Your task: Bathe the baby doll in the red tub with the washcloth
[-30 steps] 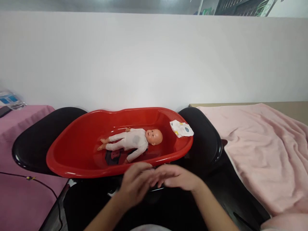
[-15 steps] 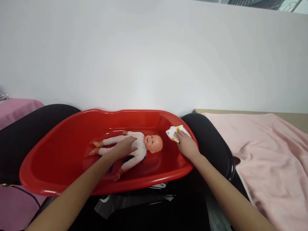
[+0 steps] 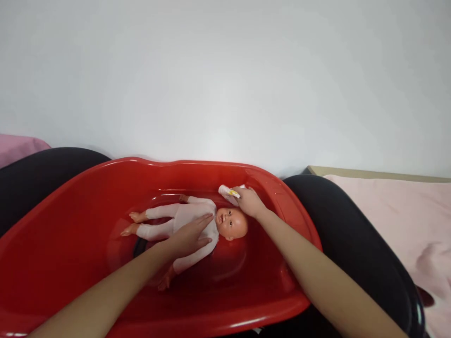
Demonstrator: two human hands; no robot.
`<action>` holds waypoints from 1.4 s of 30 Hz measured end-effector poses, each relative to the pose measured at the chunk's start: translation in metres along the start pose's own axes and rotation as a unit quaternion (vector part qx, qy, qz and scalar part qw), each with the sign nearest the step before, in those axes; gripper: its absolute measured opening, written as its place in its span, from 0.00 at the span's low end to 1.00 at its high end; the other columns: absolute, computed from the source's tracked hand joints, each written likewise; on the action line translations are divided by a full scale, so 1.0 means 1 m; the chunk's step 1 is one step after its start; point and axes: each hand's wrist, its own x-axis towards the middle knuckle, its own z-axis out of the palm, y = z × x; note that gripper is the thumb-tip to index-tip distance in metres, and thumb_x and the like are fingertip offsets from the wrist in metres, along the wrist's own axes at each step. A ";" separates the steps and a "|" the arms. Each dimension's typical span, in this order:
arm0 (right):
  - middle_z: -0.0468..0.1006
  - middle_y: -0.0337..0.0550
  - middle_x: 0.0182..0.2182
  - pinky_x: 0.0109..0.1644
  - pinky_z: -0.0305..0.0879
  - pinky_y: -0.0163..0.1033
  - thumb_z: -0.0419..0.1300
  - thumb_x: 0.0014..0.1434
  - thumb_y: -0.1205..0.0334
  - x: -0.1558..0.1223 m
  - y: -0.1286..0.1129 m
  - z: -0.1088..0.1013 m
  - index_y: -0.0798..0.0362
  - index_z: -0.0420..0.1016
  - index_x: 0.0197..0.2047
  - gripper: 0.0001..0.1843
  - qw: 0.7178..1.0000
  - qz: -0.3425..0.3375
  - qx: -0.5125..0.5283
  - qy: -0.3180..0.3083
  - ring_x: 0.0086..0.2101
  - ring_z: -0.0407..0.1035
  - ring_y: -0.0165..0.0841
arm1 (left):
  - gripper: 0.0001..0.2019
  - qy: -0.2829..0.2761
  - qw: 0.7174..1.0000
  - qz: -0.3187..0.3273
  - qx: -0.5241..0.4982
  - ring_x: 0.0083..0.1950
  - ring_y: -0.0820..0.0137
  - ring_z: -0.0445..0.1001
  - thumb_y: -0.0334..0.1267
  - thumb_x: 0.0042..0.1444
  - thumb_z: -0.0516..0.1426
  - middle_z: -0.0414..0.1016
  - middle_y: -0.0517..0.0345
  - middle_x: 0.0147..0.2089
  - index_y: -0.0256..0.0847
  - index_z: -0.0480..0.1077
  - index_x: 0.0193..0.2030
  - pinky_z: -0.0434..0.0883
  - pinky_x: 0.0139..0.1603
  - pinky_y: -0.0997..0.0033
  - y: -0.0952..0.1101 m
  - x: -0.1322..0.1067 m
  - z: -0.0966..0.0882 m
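inside the red tub (image 3: 59,249), a bald, white-clad doll (image 3: 192,213) is laid face up; a yellow-printed cloth (image 3: 225,191) is gripped by the right hand (image 3: 249,202); the left hand (image 3: 192,237), fingers extended, is held over the doll.

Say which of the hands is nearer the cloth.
Right. The right hand holds the cloth beside the doll's head; the left hand is over the doll's chest, apart from the cloth.
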 end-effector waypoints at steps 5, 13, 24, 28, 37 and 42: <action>0.84 0.48 0.44 0.47 0.68 0.35 0.59 0.66 0.63 -0.008 0.014 0.005 0.54 0.80 0.49 0.11 0.992 0.011 0.100 -0.079 0.41 0.76 0.36 | 0.34 -0.079 0.996 0.023 -0.025 0.70 0.56 0.70 0.39 0.60 0.57 0.70 0.48 0.72 0.45 0.63 0.74 0.72 0.64 0.55 0.003 0.000 0.001; 0.83 0.51 0.49 0.53 0.70 0.37 0.51 0.74 0.49 -0.013 0.008 0.002 0.55 0.81 0.50 0.22 0.961 -0.002 0.130 -0.243 0.47 0.77 0.39 | 0.36 -0.179 0.983 0.022 -0.020 0.79 0.51 0.55 0.31 0.60 0.54 0.56 0.42 0.78 0.39 0.56 0.76 0.49 0.74 0.33 0.018 -0.007 0.003; 0.84 0.45 0.46 0.59 0.68 0.37 0.48 0.75 0.44 -0.015 -0.012 0.004 0.55 0.82 0.47 0.28 0.917 -0.184 0.236 -0.265 0.48 0.77 0.34 | 0.37 -0.125 0.990 0.056 0.035 0.79 0.49 0.53 0.27 0.58 0.53 0.55 0.44 0.79 0.43 0.58 0.75 0.52 0.72 0.30 0.016 -0.017 0.018; 0.84 0.48 0.45 0.53 0.70 0.38 0.47 0.74 0.42 -0.013 -0.005 0.000 0.55 0.83 0.48 0.30 0.949 -0.084 0.144 -0.267 0.43 0.78 0.37 | 0.39 -0.171 0.981 0.058 0.071 0.80 0.46 0.50 0.31 0.59 0.55 0.51 0.41 0.80 0.44 0.52 0.78 0.50 0.73 0.27 0.011 -0.019 0.028; 0.83 0.55 0.50 0.55 0.71 0.43 0.40 0.67 0.25 -0.013 -0.003 -0.006 0.55 0.81 0.51 0.45 0.946 -0.063 0.114 -0.297 0.47 0.78 0.45 | 0.38 -0.214 0.966 0.048 0.135 0.82 0.53 0.43 0.36 0.65 0.51 0.45 0.47 0.82 0.46 0.44 0.81 0.48 0.77 0.32 0.013 -0.017 0.028; 0.83 0.50 0.51 0.59 0.68 0.42 0.43 0.70 0.30 -0.011 -0.001 -0.002 0.53 0.83 0.51 0.40 0.938 -0.117 0.155 -0.288 0.50 0.76 0.42 | 0.39 -0.208 0.967 0.047 0.140 0.82 0.54 0.43 0.35 0.64 0.51 0.41 0.47 0.82 0.47 0.43 0.81 0.50 0.76 0.34 0.012 -0.018 0.030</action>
